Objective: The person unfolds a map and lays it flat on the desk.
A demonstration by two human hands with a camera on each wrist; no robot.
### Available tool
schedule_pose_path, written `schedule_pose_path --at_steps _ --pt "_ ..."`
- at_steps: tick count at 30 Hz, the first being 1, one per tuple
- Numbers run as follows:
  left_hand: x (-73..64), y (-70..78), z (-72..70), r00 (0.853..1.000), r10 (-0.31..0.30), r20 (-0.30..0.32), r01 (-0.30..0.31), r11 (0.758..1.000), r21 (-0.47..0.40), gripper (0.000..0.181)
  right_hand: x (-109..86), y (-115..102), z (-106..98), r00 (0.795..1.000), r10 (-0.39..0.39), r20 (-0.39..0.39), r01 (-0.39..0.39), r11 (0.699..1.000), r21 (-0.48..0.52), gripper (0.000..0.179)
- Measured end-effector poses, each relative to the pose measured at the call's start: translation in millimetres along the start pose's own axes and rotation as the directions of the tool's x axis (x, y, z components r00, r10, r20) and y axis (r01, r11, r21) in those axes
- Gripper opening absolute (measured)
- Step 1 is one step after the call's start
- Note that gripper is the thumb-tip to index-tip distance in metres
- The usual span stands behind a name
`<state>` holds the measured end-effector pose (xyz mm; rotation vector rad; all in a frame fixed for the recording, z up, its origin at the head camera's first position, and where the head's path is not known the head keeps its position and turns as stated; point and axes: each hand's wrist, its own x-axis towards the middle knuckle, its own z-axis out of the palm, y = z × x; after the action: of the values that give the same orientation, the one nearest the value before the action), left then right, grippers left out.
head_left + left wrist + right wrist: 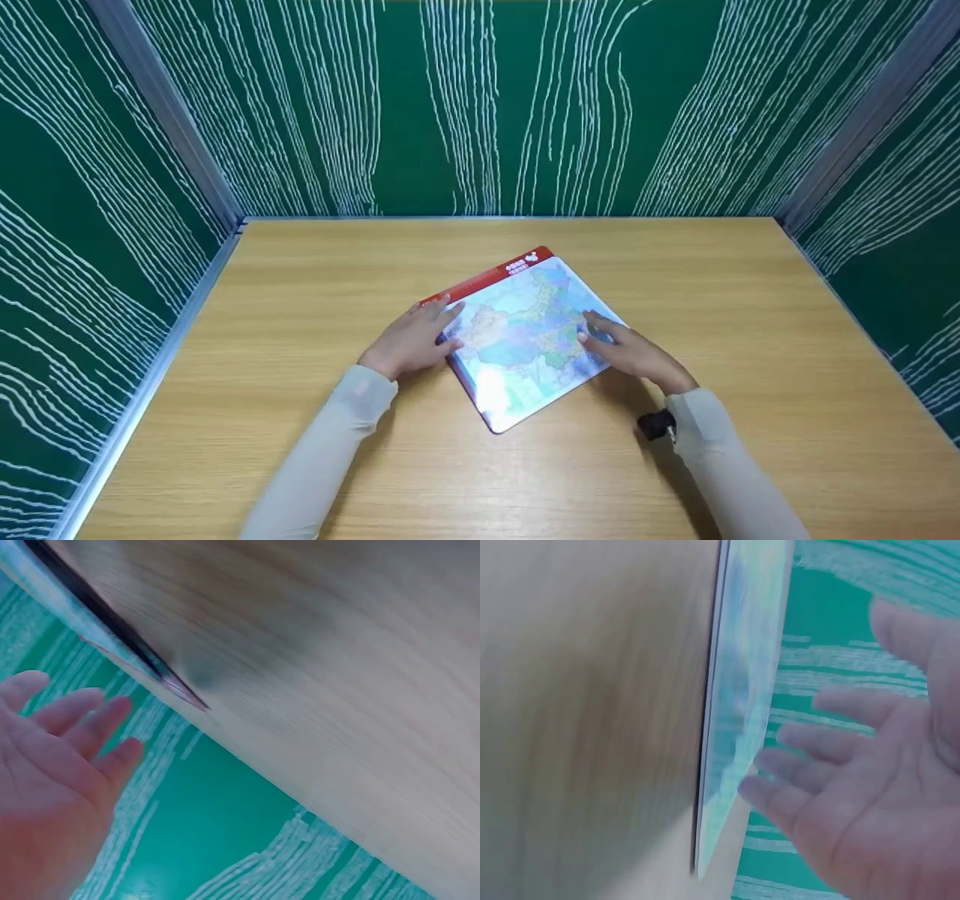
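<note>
Resting on the left edge of the map board [525, 337], the left hand [412, 343] lies with fingers straight and spread, fingertips touching the board near its red top strip [487, 279] and gripping nothing; the left wrist view, blurred, agrees, showing the fingers [75, 716] extended and apart from the board's dark thin edge. The board sits flat near the middle of the bench [300, 300], turned at an angle so one rounded corner points toward the person. Judging from this, the work looks to be at an early or in-between stage: the board is down on the bench and steadied from both sides, but neither hand has a grasp on it, so any lifting, turning or sliding is not yet done. The board is a thin, stiff rectangle with rounded corners, its face glossy and printed in pale blues, greens and pinks, catching glare at the near end. The bench is smooth light wood grain, boxed in by green panels [480, 105] streaked with white lines and joined by metal framing. At the right edge of the board the right hand [630, 352] rests likewise released, fingers straight and touching the printed face; a pale sleeve [720, 450] covers the forearm, with a small dark device [656, 425] at the wrist.
</note>
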<state>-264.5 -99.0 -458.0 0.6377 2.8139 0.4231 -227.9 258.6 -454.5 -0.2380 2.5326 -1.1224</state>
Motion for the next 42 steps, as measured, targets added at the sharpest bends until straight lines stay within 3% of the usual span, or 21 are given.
schedule_pose_path --at_steps 3,12,18,25,35,42 --pt "5.3 -3.4 -1.4 1.000 0.001 -0.003 -0.001 1.000 -0.014 0.077 -3.5 -5 6 0.999 0.033 -0.029 -0.031 0.998 0.051 0.077" --pt "27.3 -2.5 -5.6 0.999 -0.032 0.032 0.033 0.999 -0.011 0.072 -11.4 -24 27 1.000 -0.007 -0.029 0.009 0.998 0.066 0.078" --pt "35.1 1.8 -8.3 0.997 -0.022 0.071 0.020 0.999 0.032 0.072 -15.2 -30 44 0.996 -0.093 0.008 0.093 0.996 -0.008 0.077" --pt "44.2 5.0 -7.5 0.995 -0.016 0.097 0.011 0.999 0.053 0.069 -19.4 -36 57 0.995 -0.082 0.064 0.090 0.987 -0.133 0.081" --pt "45.9 3.2 1.6 0.988 -0.101 0.121 0.102 0.995 -0.002 0.072 -14.7 -36 65 0.994 -0.017 0.109 0.036 0.984 -0.173 0.081" --pt "42.6 1.9 5.1 0.988 -0.094 0.126 0.093 0.996 0.018 0.072 -13.4 -35 67 0.994 -0.013 0.111 0.036 0.978 -0.205 0.083"
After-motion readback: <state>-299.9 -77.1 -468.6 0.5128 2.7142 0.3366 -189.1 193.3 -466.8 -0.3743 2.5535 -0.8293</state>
